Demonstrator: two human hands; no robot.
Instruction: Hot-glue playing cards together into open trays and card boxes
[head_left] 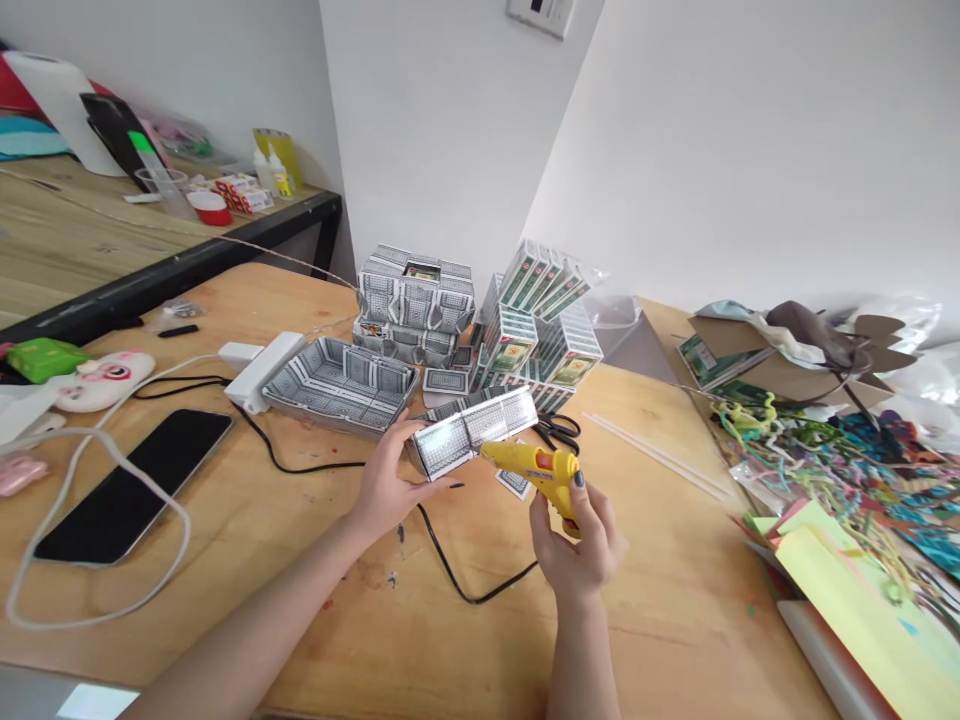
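My left hand [388, 480] grips the left end of a small box-like piece built from playing cards [472, 428], patterned backs outward. In my right hand [581, 535] is a yellow glue gun [536, 468], its nozzle close to the card piece's lower right side; I cannot tell whether they touch. A loose playing card [514, 484] lies on the table under the nozzle. Behind my left hand sits a shallow tray made of cards [341, 418]. Farther back stands a larger card-built box [416, 300], beside stacked card packs [525, 335].
Black scissors [559, 430] and white glue sticks [652, 455] lie right of the card piece. A black cable [480, 600] loops below my hands. On the left are a phone [135, 490], a white power strip [264, 370] and a white cable. Craft scraps and paper [847, 570] crowd the right.
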